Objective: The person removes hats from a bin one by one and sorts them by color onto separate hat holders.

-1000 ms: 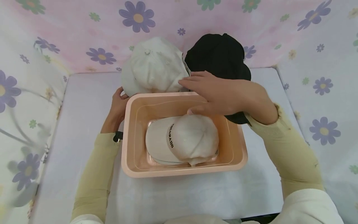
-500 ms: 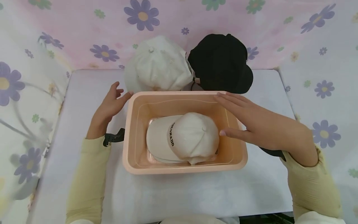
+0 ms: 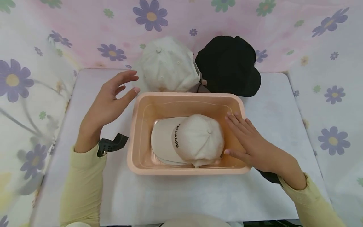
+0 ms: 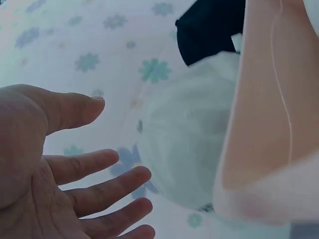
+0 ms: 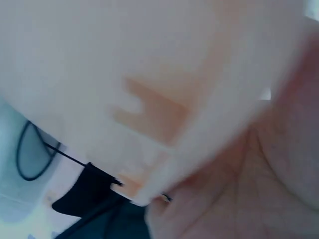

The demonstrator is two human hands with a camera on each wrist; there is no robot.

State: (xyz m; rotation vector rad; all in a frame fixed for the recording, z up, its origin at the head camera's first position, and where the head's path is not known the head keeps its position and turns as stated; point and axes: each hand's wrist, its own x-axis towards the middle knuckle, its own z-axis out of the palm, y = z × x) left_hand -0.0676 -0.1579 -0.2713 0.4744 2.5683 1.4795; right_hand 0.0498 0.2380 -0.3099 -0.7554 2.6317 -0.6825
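Note:
A peach plastic bin (image 3: 188, 171) stands mid-table, holding a cream baseball cap (image 3: 199, 140) with COLORADO printed across its front and the brim pointing left. My right hand (image 3: 259, 151) lies over the bin's right rim, fingers straight and thumb extended inward beside the cap. In the right wrist view the palm (image 5: 224, 199) shows against the bin's blurred wall. My left hand (image 3: 106, 102) hovers off the bin's far left corner, fingers spread and loosely bent, holding nothing. Just beyond its fingertips sits a white cap (image 3: 170, 64); a black cap (image 3: 227, 66) sits to the right of that one.
Both caps behind the bin stand close to its far rim, against the pink flowered backdrop (image 3: 175, 19). A white cloth covers the table (image 3: 175, 195), with flowered panels on both sides. A dark strap (image 3: 112, 145) sticks out from the left wrist.
My left hand has come away from the white cap's brim and lifted. The right hand has withdrawn from the white cap, moving right and nearer to the bin's right rim. The caps stay in place.

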